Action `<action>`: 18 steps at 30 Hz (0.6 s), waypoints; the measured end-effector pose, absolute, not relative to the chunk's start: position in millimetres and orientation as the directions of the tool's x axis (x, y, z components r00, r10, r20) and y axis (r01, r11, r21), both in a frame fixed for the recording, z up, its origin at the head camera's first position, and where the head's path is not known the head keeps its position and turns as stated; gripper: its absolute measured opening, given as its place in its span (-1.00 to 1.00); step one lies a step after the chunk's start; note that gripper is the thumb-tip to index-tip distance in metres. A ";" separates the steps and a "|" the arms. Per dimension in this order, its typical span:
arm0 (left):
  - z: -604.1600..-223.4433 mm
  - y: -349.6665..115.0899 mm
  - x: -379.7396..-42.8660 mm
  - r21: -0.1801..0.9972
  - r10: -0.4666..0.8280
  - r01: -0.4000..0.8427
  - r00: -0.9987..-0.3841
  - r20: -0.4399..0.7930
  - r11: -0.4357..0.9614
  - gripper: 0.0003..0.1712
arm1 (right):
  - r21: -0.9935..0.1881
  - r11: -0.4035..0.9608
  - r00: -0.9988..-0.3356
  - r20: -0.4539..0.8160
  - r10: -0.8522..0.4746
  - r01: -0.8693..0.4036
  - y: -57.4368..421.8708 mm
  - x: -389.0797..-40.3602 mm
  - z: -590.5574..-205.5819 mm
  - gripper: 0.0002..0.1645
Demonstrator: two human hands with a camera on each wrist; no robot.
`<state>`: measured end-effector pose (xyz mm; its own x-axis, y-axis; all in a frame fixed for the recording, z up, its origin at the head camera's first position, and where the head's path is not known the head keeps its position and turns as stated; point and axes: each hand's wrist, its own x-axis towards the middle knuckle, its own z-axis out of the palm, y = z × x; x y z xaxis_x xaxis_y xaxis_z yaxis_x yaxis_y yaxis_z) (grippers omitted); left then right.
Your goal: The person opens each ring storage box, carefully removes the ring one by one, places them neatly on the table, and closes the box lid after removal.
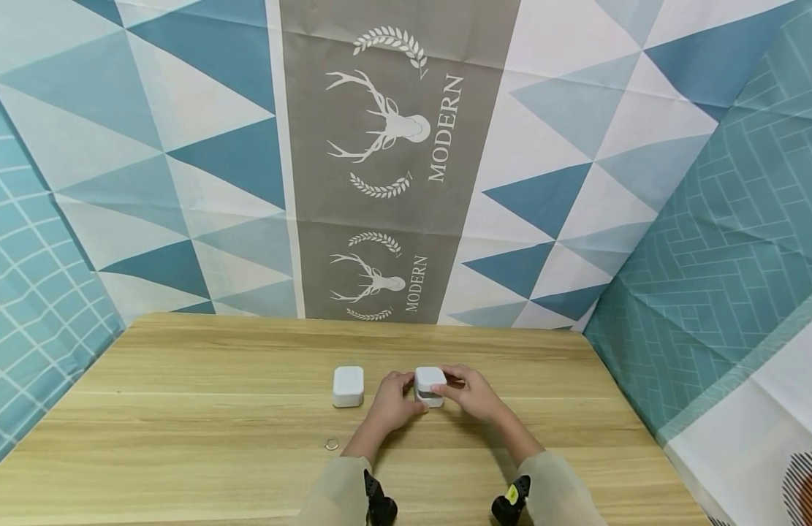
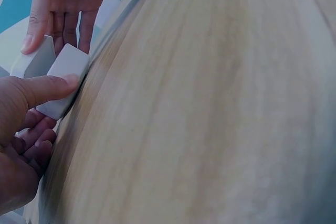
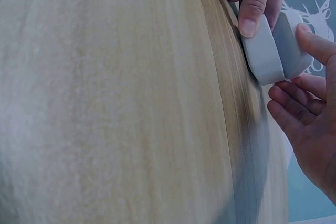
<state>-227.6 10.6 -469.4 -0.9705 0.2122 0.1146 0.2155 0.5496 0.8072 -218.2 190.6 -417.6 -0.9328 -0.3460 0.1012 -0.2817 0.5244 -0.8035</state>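
A small white box stands on the wooden table, its lid (image 1: 430, 376) tilted up from its base (image 1: 433, 402) and a dark gap between them. My left hand (image 1: 390, 404) grips the base from the left; in the left wrist view its thumb presses the near side. From the right, my right hand (image 1: 476, 397) pinches the lid by its edges, thumb in front and fingers behind. The right wrist view has the lid (image 3: 292, 45) leaning apart from the base (image 3: 262, 53), touching or nearly touching at one edge. What the box holds is hidden.
A second white box (image 1: 348, 386), with rounded corners, sits to the left of my hands. Closer to me lies a small metal ring (image 1: 331, 444). Behind the wooden table (image 1: 215, 424) hangs a patterned cloth (image 1: 228, 168), with teal cloth at both sides.
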 end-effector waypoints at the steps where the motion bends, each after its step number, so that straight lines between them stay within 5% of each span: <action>1: -469.3 10.6 -227.6 0.806 0.213 0.216 -0.970 0.115 0.551 -0.27 | -0.801 0.526 -0.932 0.103 -0.348 -0.285 190.5 -218.1 -417.4 -0.44; 18: -467.6 10.4 -226.8 0.804 0.218 0.215 -0.970 0.109 0.555 -0.27 | -0.797 0.535 -0.940 0.115 -0.321 -0.280 198.1 -239.0 -448.5 -0.43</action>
<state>-226.8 10.4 -467.6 -0.9700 0.2177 0.1087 0.2146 0.5546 0.8040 -239.0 198.1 -448.5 -0.9400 -0.3214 0.1147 -0.2802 0.5351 -0.7970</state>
